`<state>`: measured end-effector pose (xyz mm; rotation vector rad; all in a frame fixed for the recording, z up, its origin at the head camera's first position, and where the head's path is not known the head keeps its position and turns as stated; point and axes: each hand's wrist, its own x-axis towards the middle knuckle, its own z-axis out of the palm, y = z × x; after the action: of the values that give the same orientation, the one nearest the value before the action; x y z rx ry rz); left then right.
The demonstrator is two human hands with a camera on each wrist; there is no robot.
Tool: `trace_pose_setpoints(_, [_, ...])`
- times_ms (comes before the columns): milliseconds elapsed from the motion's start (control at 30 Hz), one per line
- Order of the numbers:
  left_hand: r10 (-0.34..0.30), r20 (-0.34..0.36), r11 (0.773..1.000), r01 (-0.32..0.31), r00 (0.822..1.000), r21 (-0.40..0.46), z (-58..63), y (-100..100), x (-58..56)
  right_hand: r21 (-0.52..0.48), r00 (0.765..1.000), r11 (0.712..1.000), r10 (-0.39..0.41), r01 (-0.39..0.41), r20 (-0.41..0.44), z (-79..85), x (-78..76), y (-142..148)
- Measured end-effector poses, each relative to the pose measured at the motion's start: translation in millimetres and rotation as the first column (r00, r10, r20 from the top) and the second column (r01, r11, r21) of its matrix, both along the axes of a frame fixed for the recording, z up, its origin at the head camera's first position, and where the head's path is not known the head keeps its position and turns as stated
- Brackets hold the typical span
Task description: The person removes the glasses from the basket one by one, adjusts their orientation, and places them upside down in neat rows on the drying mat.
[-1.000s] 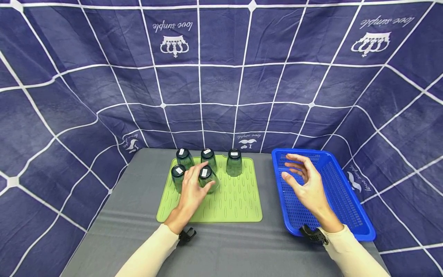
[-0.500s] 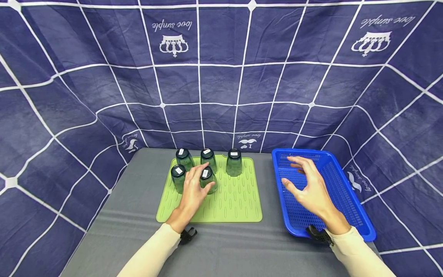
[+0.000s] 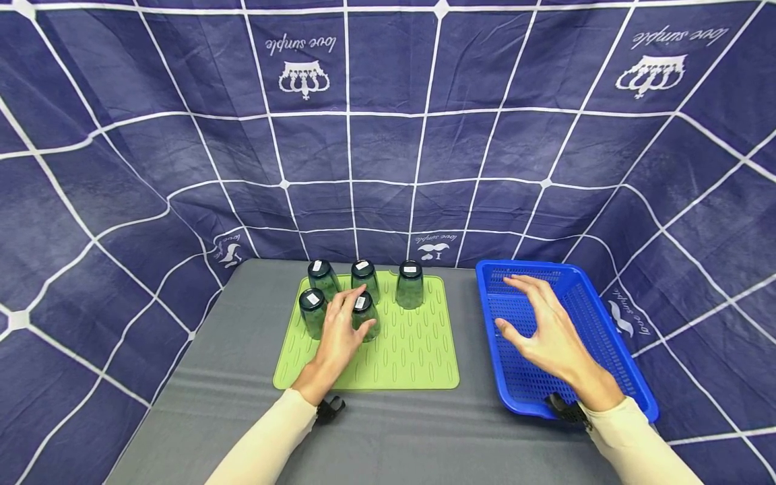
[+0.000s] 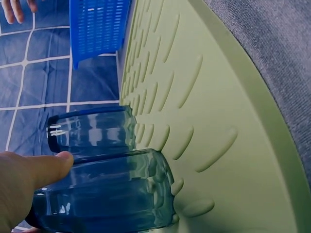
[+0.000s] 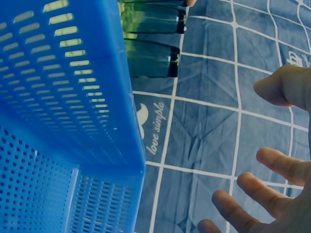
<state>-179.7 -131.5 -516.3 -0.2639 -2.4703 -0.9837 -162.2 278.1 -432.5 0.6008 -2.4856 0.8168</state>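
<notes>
My left hand (image 3: 338,330) holds an upside-down green-blue drinking glass (image 3: 366,323) on the light green ridged drying mat (image 3: 412,364), fingers behind it and thumb at its near right side. In the left wrist view the thumb (image 4: 51,167) lies along the side of that glass (image 4: 104,189), whose rim is right at the mat. Several more upturned glasses stand around it, one at the front left (image 3: 312,313) and one at the back right (image 3: 410,286). Empty, with fingers and thumb spread, my right hand (image 3: 548,337) hovers over the blue basket (image 3: 508,397).
The blue plastic basket with slotted walls (image 5: 63,82) sits right of the mat on a grey table (image 3: 388,431). Blue cloth with white grid lines (image 3: 388,148) rises behind and at both sides.
The held glass has gone from slightly tilted to more upright, its base shifting a little right. My right hand has moved slightly right and its fingers have straightened.
</notes>
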Motion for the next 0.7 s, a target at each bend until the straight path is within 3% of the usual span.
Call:
trace_pose_setpoints(267, [0.009, 0.086, 0.998, -0.004, 0.996, -0.065, 3.1, -2, -1.7, 0.052, 1.000, 0.999, -0.009, 0.010, -0.011, -1.3, 0.7, 3])
trace_pose_setpoints(700, [0.006, 0.100, 0.993, 0.006, 0.995, -0.120, 15.7, -9, 3.8, 0.124, 0.999, 0.992, -0.032, 0.036, -0.029, -4.6, -1.3, 11])
